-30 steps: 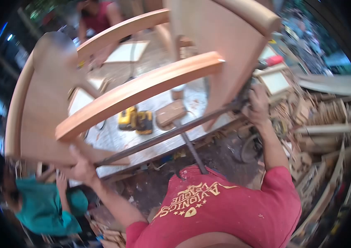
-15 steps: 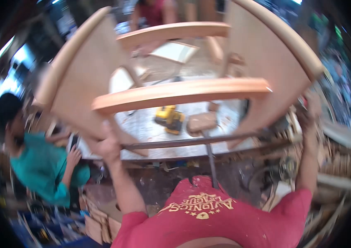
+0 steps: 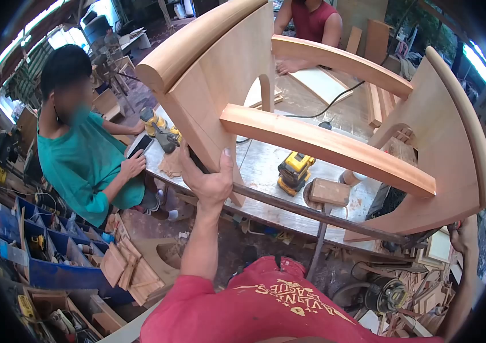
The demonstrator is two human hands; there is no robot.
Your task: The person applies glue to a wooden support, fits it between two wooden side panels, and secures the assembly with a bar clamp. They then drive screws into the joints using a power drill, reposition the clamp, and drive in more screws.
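So the thing in hand is a big pale wooden frame (image 3: 226, 74): two flat side panels with rounded edges, joined by curved cross rails. It's held up tilted over the near edge of the grey dusty workbench (image 3: 260, 166). A long dark metal bar (image 3: 323, 214) runs across its bottom from panel to panel. The left hand (image 3: 211, 182) is clamped on the lower edge of the left panel, thumb up the face. The right hand (image 3: 465, 237) sits down by the right panel's lower corner, and its grip can't be made out. On the bench behind the frame are a yellow power tool (image 3: 294, 171) and a small wooden block (image 3: 327, 192). A person in a teal shirt (image 3: 83, 166) sits at the left, and another in a red top (image 3: 311, 20) is at the far end.
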